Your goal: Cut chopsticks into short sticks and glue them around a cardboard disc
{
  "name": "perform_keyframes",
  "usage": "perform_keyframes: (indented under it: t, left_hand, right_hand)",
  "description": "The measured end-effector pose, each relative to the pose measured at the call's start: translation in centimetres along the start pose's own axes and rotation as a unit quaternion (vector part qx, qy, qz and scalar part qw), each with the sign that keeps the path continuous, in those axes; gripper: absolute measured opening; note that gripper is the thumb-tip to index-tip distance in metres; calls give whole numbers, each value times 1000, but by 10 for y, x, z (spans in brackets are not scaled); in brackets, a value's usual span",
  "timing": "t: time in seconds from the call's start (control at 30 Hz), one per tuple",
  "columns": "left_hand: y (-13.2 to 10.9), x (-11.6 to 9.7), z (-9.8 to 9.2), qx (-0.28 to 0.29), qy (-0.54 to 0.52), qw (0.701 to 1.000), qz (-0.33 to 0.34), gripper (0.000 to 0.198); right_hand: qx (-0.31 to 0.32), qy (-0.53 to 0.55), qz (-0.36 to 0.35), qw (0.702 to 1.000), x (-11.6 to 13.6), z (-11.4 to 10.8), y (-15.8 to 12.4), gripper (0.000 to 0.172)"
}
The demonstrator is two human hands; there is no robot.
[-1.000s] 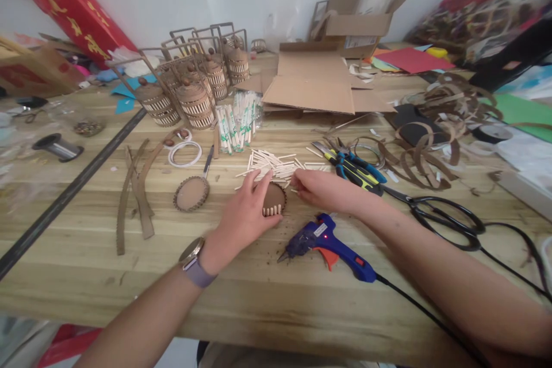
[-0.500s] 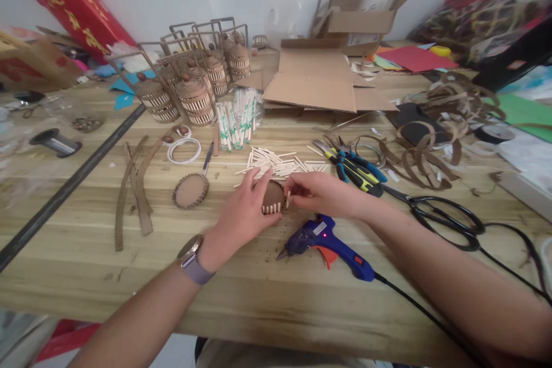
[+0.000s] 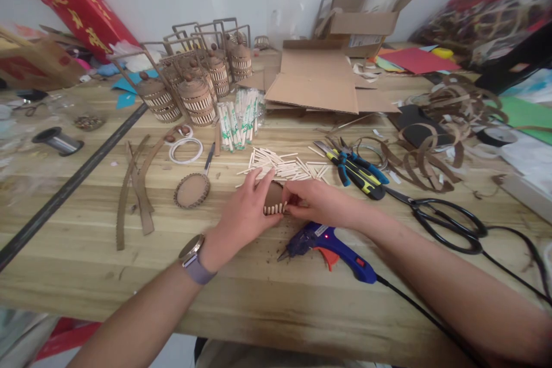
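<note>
My left hand (image 3: 244,207) grips the left side of a round brown cardboard base (image 3: 273,191), thumb at its front and fingers around its back. Several short pale sticks stand upright along the base's front edge. At the right end of that row, my right hand (image 3: 308,201) pinches one small stick (image 3: 284,206) against the rim. Just behind the hands lies a loose pile of short sticks (image 3: 280,164). A blue glue gun (image 3: 332,244) with a red light rests in front of my right hand, its nozzle pointing left.
Another round base (image 3: 192,191) and brown strips (image 3: 140,195) lie left. Pliers (image 3: 356,169) and black scissors (image 3: 448,224) are at right. Finished small baskets (image 3: 196,100), wrapped stick packs (image 3: 241,118) and flat cardboard (image 3: 317,77) stand or lie behind.
My right hand has moved slightly down and left, bringing its stick from beside the base to the end of the upright row. My left hand keeps its hold.
</note>
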State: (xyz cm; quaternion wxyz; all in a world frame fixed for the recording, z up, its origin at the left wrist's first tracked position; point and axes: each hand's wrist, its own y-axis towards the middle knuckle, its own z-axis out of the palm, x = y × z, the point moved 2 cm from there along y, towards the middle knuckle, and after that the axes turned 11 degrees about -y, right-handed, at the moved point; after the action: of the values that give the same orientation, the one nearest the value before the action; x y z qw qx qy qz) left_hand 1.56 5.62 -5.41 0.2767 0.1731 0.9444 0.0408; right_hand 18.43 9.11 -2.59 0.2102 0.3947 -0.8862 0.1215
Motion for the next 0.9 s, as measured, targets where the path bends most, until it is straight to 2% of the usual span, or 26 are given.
perform_keyframes:
  t: [0.27,0.67,0.9]
  left_hand:
    - [1,-1,1,9,-17,1000,-4,85]
    - [0,1,2,5,-41,999,19,88]
    - [-1,1,2,3,-40,999,23,82]
  right_hand:
    - [7,-70,-26,997,4,1,-3,7]
    - [13,-79,-23,997,0,5,-2,6]
    - [8,-73,-16,997,0,7,-2,5]
